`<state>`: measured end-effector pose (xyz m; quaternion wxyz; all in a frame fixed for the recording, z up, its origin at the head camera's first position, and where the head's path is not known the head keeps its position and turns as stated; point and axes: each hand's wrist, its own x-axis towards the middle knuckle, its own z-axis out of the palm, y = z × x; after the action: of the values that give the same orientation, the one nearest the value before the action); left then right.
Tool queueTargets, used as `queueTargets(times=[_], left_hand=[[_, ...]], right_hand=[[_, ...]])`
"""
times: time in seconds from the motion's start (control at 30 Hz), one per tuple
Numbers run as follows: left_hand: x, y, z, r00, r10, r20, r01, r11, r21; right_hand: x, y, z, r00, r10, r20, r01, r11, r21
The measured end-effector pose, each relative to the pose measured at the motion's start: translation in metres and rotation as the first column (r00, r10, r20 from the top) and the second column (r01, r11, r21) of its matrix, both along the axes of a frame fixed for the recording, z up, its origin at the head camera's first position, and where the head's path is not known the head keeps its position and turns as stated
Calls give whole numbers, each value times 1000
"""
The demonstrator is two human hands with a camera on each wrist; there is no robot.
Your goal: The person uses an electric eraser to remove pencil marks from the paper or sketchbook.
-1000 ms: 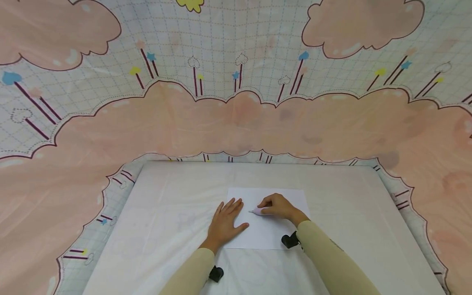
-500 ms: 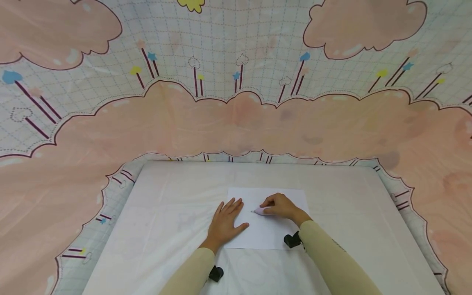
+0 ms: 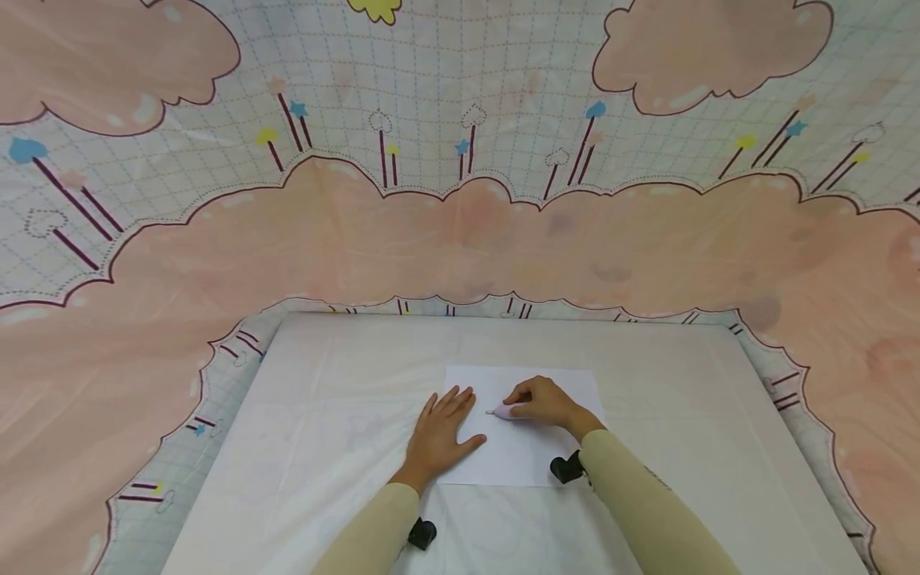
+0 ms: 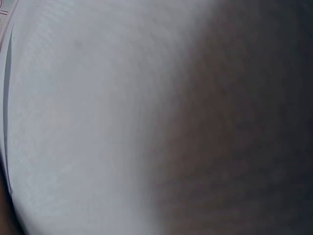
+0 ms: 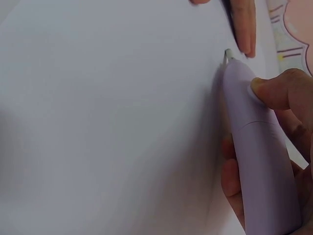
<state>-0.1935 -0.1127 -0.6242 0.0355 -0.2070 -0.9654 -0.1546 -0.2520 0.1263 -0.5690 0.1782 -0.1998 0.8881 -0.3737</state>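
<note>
A white sheet of paper (image 3: 528, 455) lies on the white-covered table (image 3: 345, 375). My left hand (image 3: 440, 435) rests flat on the sheet's left edge, fingers spread and straight. My right hand (image 3: 542, 402) grips a pale lilac pen-shaped tool (image 3: 505, 412), its tip pointing left and touching the paper. In the right wrist view the lilac tool (image 5: 257, 147) fills the right side, thumb on its barrel, tip down on the paper (image 5: 107, 122), with a left fingertip (image 5: 243, 24) just beyond the tip. The left wrist view shows only a blurred white surface (image 4: 73, 122).
A pink and white cloud-patterned cloth (image 3: 460, 231) hangs behind and around the table. The table's edges run at the left, right and far sides. Black wrist-camera mounts (image 3: 566, 468) sit at both sleeves.
The right hand with the pen shifted slightly right and back again over the paper. The left hand has stayed put.
</note>
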Motion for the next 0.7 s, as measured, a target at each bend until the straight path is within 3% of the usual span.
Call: queueTargets(times=[0.7], left_hand=[[-1,-1,-3,1000,-7,-18,7,1000,-6]], right_hand=[[3,4,2,1000,-10,5,10,1000,16]])
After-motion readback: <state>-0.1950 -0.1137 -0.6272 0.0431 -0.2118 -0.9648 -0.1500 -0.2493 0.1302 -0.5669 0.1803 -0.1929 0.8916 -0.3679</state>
